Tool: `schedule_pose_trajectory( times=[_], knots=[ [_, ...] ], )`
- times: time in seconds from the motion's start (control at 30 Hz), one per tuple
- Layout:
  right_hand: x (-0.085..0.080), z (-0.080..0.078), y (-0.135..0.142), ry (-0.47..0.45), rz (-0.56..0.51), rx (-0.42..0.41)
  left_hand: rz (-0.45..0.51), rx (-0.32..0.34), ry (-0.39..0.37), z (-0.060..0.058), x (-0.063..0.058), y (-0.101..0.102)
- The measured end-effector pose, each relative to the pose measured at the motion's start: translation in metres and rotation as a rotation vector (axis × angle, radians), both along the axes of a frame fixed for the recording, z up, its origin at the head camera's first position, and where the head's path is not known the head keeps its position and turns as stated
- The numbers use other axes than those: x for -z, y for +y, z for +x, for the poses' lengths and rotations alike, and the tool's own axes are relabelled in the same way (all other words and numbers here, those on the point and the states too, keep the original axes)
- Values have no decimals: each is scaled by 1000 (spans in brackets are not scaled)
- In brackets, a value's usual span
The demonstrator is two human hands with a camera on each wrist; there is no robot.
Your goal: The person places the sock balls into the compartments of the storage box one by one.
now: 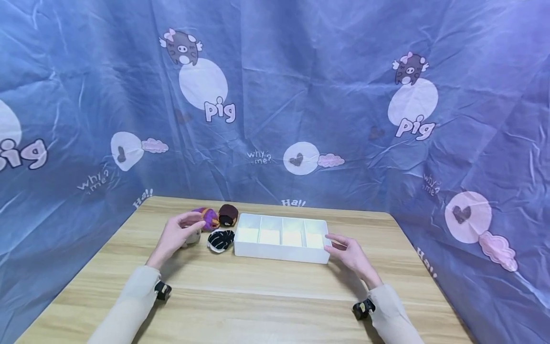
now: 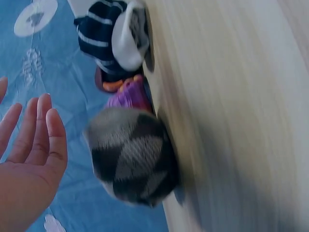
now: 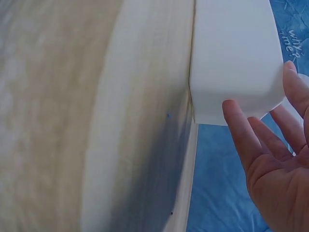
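Four-compartment aside, a white divided box (image 1: 281,251) stands on the table, its sections showing bare inside. My right hand (image 1: 353,254) is at the box's right end, fingertips against or just beside the end wall, fingers not wrapped round it. My left hand (image 1: 174,235) hovers with extended fingers over a grey-and-black patterned rolled sock (image 2: 137,154), largely hidden by the hand in the head view. Close by lie a purple-and-orange rolled sock (image 1: 209,220), a dark maroon one (image 1: 228,215) and a black-and-white striped one (image 1: 221,240).
The wooden table (image 1: 258,306) carries the box and socks near its back edge. A blue printed cloth (image 1: 275,95) hangs behind and along both sides. The striped sock lies close to the box's left end.
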State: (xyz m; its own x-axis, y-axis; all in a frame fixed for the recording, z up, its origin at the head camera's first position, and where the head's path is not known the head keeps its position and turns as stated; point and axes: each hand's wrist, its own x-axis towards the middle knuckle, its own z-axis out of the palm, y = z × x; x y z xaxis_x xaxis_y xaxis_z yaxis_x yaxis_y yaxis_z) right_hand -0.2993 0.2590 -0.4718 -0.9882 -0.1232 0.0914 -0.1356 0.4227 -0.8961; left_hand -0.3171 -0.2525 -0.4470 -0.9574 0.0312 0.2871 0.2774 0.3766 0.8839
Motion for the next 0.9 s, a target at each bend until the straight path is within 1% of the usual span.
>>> schedule_pose_trajectory(
  times=[0.1,0.2,0.27,0.37,0.5,0.6,0.77,0.83,0.9],
  knots=[
    [1,0,1,-7,-26,3,9,-30,3,0,0,-10],
    [3,1,2,-11,-51,-3,1,-59,26,1,1,-21],
    [3,1,3,-13,-64,-10,30,-76,12,2,2,-27],
    [3,1,6,-33,-112,-31,64,-96,-3,2,3,-34],
    [3,1,10,-74,-161,-61,83,-131,4,0,5,-42],
    [4,1,11,-92,-179,-70,108,-154,9,-1,7,-47],
    [5,0,10,-125,-253,-79,127,-170,-2,-1,9,-53],
    [5,1,9,-138,-274,-78,104,-166,-22,-1,9,-55],
    [6,1,9,-147,-287,-74,64,-140,-55,0,9,-57]
  ],
)
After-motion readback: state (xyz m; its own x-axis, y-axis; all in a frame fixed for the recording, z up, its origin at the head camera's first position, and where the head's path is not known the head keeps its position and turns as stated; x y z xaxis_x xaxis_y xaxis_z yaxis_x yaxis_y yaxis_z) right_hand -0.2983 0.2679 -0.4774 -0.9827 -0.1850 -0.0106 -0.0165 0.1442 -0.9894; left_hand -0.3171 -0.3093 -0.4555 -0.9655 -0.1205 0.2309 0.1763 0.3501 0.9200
